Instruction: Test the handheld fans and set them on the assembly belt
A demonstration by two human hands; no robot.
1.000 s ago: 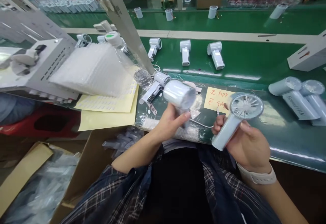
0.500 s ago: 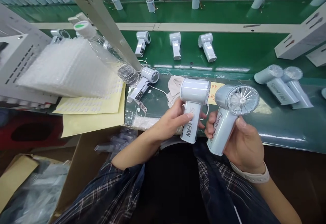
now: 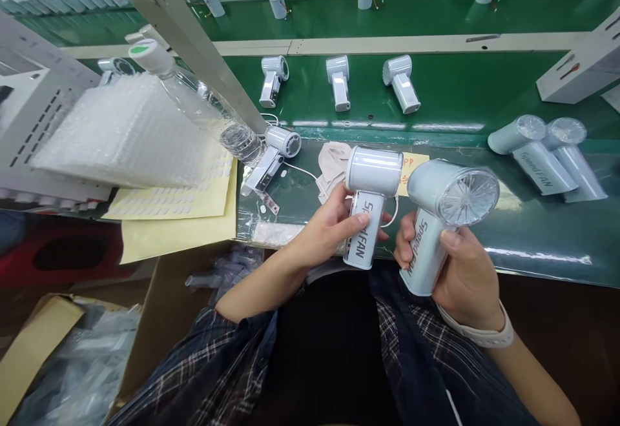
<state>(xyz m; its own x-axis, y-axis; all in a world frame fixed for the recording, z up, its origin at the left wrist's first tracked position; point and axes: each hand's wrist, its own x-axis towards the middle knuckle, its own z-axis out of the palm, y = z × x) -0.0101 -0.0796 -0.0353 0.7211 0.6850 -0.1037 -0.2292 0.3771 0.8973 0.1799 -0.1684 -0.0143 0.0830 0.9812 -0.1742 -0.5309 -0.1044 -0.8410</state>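
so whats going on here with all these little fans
A person at a green workbench holds two small white handheld fans upright, one in each hand: the left hand grips one fan, the right hand the other fan. Three more fans lie on the conveyor belt beyond.

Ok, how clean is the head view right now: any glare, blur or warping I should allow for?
Head view: wide-angle warping bends the metal post; overhead lights streak glare along the glossy green bench. Both handheld fans, in the left hand and right hand, are sharp enough to read their lettering; the far background is softer.
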